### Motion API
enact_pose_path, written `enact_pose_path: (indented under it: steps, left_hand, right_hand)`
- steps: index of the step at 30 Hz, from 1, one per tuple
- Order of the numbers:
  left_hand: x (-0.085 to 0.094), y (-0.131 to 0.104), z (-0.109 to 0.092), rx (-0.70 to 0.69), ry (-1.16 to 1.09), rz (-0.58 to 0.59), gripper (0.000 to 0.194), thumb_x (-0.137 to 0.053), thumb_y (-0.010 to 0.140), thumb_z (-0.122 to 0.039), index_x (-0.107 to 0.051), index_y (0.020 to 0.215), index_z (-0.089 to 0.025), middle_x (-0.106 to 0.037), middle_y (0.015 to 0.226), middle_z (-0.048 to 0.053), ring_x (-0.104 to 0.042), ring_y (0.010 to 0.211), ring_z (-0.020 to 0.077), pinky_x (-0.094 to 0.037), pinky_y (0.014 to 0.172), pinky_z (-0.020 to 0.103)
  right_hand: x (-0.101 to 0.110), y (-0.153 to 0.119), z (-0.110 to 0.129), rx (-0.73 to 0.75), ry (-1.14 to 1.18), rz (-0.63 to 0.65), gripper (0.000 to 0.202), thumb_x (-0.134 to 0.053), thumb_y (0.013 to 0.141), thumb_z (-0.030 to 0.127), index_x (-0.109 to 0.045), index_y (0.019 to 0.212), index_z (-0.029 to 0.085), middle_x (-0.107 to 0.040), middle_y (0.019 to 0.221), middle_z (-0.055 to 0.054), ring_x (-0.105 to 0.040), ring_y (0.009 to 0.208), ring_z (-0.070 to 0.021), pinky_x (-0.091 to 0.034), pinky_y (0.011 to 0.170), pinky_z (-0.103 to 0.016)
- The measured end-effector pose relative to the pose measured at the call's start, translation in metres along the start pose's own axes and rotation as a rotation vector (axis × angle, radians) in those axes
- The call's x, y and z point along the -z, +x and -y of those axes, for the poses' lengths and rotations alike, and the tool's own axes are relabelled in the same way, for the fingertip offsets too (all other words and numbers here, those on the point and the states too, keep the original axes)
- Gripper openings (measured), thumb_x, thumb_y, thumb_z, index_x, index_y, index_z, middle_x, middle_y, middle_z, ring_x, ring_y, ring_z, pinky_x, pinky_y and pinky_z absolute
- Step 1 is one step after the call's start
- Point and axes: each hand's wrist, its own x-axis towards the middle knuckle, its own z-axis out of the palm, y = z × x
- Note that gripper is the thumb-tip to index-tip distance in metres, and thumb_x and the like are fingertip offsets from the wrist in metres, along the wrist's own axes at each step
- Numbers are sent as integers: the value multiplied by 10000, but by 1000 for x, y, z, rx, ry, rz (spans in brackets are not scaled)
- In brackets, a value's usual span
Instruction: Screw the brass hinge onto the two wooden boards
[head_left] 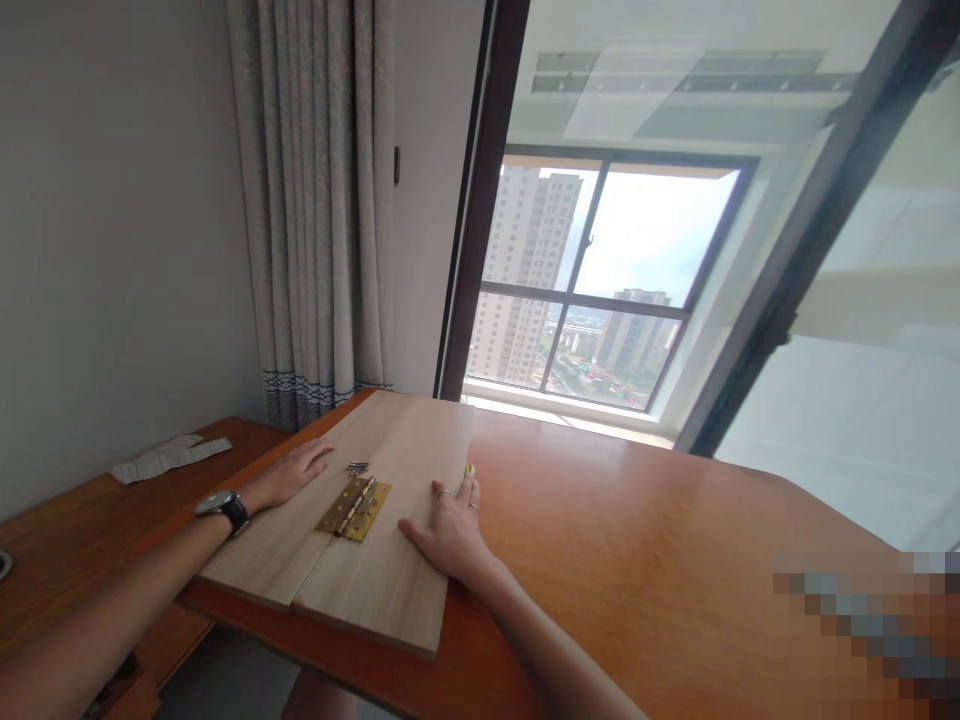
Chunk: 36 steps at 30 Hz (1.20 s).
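Two pale wooden boards [375,590] lie side by side on the table. A brass hinge [354,508] rests opened flat across the seam between them, and several small screws [358,467] lie just beyond it on the boards. My left hand [292,474], with a watch on its wrist, lies on the outer edge of the left board, fingers stretched out. Flat on the right board's outer edge is my right hand [450,525], its fingers and thumb spread and rings on two fingers. A small yellow and white item [470,470] shows at its fingertips, partly hidden.
The orange-brown wooden table [600,540] extends right. At the left, a lower wooden surface [82,535] holds a crumpled pale strip [171,458]. A grey curtain [322,200] and a glass door stand behind. A pixelated patch covers the lower right.
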Motion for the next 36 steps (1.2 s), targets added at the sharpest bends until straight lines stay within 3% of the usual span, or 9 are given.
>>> enact_pose_path:
  steps: [3,9,16,22,30,33,36]
  left_hand:
    - [9,-1,10,40,5,75,722,-232,906,-590,-537,1331,-92,-502,1473,155,-484,1351,269,-360,1131,378]
    - [21,-1,25,61,30,82,653,-251,911,-511,-556,1317,-102,-520,1461,132,-500,1333,251,-357,1127,357]
    - [23,-5,28,41,53,29,646,-253,950,-556,-592,1275,-112,-588,1393,112,-534,1295,255,-381,1109,354]
    - [30,-11,19,4,81,-50,621,-223,994,-527,-640,1151,-94,-667,1258,113,-590,1180,267,-427,1061,395]
    - [37,-17,1,-13,162,-179,592,-198,988,-468,-666,1097,-120,-634,1285,154,-527,1241,299,-386,1104,456]
    - [37,-21,-14,-62,159,-215,564,-206,986,-452,-668,1119,-156,-621,1315,134,-515,1270,275,-390,1114,446]
    - [38,-24,-43,-141,102,-229,523,-233,994,-443,-672,1133,-194,-624,1328,92,-504,1292,249,-372,1139,439]
  right_hand:
    - [-7,4,15,1,10,8,923,-670,730,596,-429,1434,50,-27,1622,-293,102,1491,-462,-67,1180,-528]
    - [-18,8,39,-37,46,46,973,-668,734,594,-362,1475,43,6,1621,-305,67,1485,-490,-82,1172,-540]
    - [-14,3,38,20,24,104,921,-644,781,575,-354,1471,39,22,1621,-310,90,1489,-472,-80,1170,-556]
    - [-13,-10,29,98,-1,134,822,-603,828,566,-406,1457,75,-68,1628,-278,6,1494,-478,-111,1167,-568]
    - [1,-15,11,158,21,69,548,-573,878,465,-562,1355,195,-231,1620,-148,-82,1518,-359,-149,1178,-533]
    - [12,-15,-7,182,31,-18,476,-553,891,415,-596,1315,204,-265,1616,-131,-87,1523,-340,-148,1185,-534]
    - [23,-17,-34,250,2,-80,447,-531,896,342,-592,1312,189,-349,1582,-126,-160,1515,-304,-220,1181,-500]
